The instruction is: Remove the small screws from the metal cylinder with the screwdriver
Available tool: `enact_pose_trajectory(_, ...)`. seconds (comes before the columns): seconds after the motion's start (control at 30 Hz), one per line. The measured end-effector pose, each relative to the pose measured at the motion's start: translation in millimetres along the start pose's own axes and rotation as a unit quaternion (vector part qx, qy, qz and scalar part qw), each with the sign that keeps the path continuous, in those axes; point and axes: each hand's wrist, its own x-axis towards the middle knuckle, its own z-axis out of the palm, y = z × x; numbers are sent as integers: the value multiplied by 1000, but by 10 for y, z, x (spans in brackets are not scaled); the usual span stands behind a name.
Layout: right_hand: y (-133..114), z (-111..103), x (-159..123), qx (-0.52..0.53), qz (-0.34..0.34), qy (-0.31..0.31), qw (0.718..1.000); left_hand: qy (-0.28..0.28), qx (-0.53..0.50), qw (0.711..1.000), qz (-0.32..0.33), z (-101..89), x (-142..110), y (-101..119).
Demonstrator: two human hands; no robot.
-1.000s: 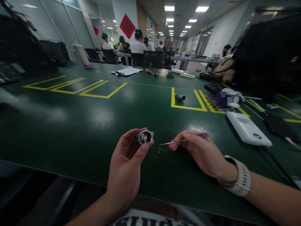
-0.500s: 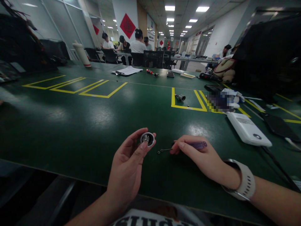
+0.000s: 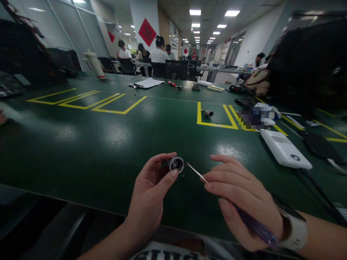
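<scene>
My left hand [image 3: 151,186] is closed around a small round metal cup-shaped part [image 3: 181,164], its open end facing right and towards me. Inside the cup some metal detail shows, too dark to make out. A screwdriver [image 3: 197,172] with a thin metal shaft and a see-through purple handle is gripped in my right hand [image 3: 242,196]. Its tip points left, just short of the cup's rim, and seems to carry a tiny dark ring. On the table below the cup lies a small nut-like ring [image 3: 182,176].
Another metal fitting [image 3: 208,113] lies inside yellow tape lines [image 3: 217,125]. To the right are a white power bank [image 3: 286,150] with a cable and a black phone-like slab [image 3: 322,146]. Farther back are papers [image 3: 148,82], a red-handled tool [image 3: 173,84] and a bottle [image 3: 94,64]. People sit beyond.
My right hand has turned and lifted the screwdriver tip off the table, with one of the two tiny rings seemingly on it. My left hand has shifted the cup slightly right and down.
</scene>
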Motion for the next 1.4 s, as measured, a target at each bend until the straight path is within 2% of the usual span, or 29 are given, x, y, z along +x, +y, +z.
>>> enact_pose_trajectory(0.1, -82, -12, 28, -2, -25, -17, 1000, -17, 1, 1000, -1, 6, -16, -18)
enact_pose_trajectory(0.23, -105, 60, 33, -16, -13, -12, 1000, -38, 8, 999, -3, -2, -25, -31)
enact_pose_trajectory(0.4, -98, 118, 31, -48, 0, -48, 998, -49, 31, 998, 16, -18, -16, -41)
enact_pose_trajectory(0.77, -194, 145, 20, -73, -18, -63, 995, -49, 53, 996, 50, -10, -29, -54)
enact_pose_trajectory(1.2, -228, 197, -10, -111, -14, -70, 991, -37, 53, 997, 30, 22, -36, -24)
enact_pose_trajectory(1.4, -214, 180, -20, -88, -34, -58, 994, -30, 61, 997, 23, 12, -28, -28)
